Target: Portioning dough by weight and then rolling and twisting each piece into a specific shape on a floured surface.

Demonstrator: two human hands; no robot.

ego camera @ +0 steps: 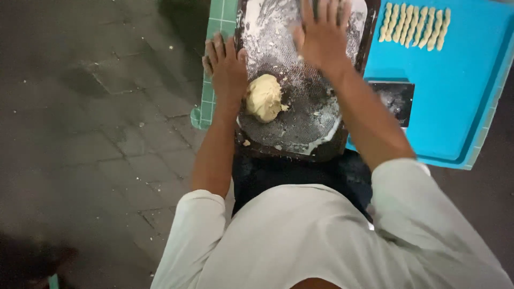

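Observation:
A pale yellow lump of dough (264, 97) lies on a dark, flour-dusted board (300, 128) in front of me. My left hand (227, 65) rests flat on the board's left edge, fingers spread, right beside the dough. Farther back, my right hand (323, 35) is spread open, palm down, over the floured part of the board and holds nothing. Both forearms are bare below white sleeves.
A blue tray (455, 107) lies to the right with a row of several twisted dough sticks (415, 27) at its far edge. A small dark floured block (395, 99) sits on the tray. A green gridded mat (206, 101) shows under the board. Dark paving stones (96, 107) lie to the left.

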